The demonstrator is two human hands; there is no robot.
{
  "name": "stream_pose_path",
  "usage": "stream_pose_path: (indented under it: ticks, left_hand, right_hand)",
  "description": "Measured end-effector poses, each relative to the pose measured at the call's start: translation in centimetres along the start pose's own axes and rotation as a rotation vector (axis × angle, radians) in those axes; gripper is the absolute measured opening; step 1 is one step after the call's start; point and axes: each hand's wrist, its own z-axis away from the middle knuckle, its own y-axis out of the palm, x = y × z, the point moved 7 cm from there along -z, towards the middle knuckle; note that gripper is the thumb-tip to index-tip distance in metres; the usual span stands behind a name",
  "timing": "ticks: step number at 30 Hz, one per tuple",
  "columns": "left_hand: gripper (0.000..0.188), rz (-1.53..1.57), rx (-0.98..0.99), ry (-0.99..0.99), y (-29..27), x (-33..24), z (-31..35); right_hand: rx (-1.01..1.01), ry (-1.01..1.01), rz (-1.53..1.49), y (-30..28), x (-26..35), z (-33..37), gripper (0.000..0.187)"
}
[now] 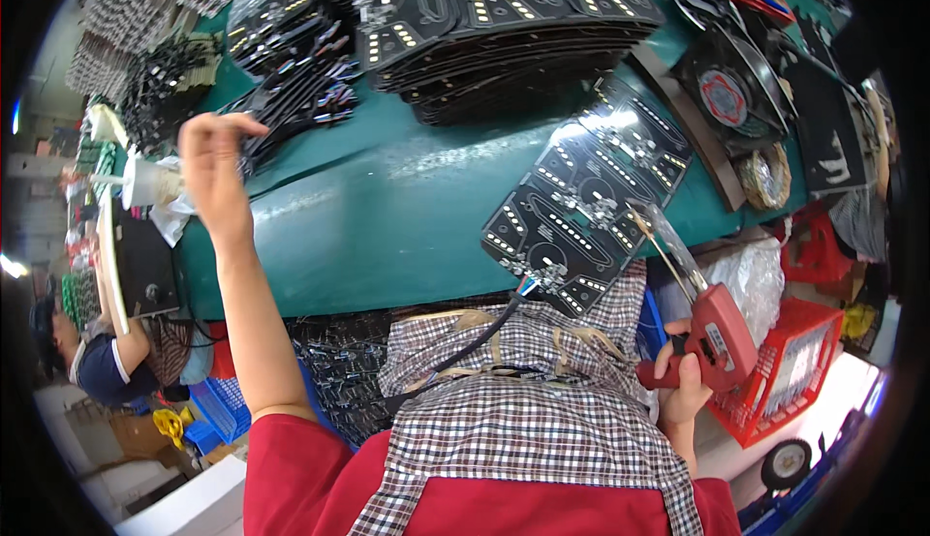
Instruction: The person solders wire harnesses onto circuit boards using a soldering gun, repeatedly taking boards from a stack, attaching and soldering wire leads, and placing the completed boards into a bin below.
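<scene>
My right hand (686,388) grips a red soldering gun (725,338). The long metal tip of the gun points up and left, ending at the right edge of a black circuit board panel (579,214) with rows of small light squares. At the panel's near edge, a black cable (472,344) with coloured wire ends meets a joint and runs down over my checked apron (533,420). Raised at the left, my left hand (215,163) has bent fingers beside a bundle of black cables (308,100); motion blurs it, and whether it holds anything is unclear.
A tall stack of similar black panels (504,28) stands at the back of the green table (387,216). A black fan-like unit (722,91) and a solder coil (765,178) lie at the right. A red crate (790,371) stands below; another person (107,362) sits at far left.
</scene>
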Motion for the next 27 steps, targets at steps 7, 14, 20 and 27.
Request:
stream_pose_path:
  ticks: [7,14,20,27]
  left_hand:
    - [0.006,-0.276,0.180,-0.072,12.4,-2.7,5.2]
    - [0.043,-0.219,0.595,0.161,22.1,-7.5,10.0]
    - [0.028,-0.172,0.590,0.176,22.2,-6.5,10.0]
    - [0.033,-0.258,0.524,0.087,23.1,-6.5,11.3]
  right_hand:
    - [0.021,0.028,0.041,0.5,-0.1,0.2,0.058]
    - [-0.017,0.060,0.027,0.4,0.0,-0.1,0.061]
    - [0.035,0.165,-0.037,0.5,-0.1,-0.2,0.063]
    - [0.045,0.232,0.001,1.0,-0.2,-0.8,0.070]
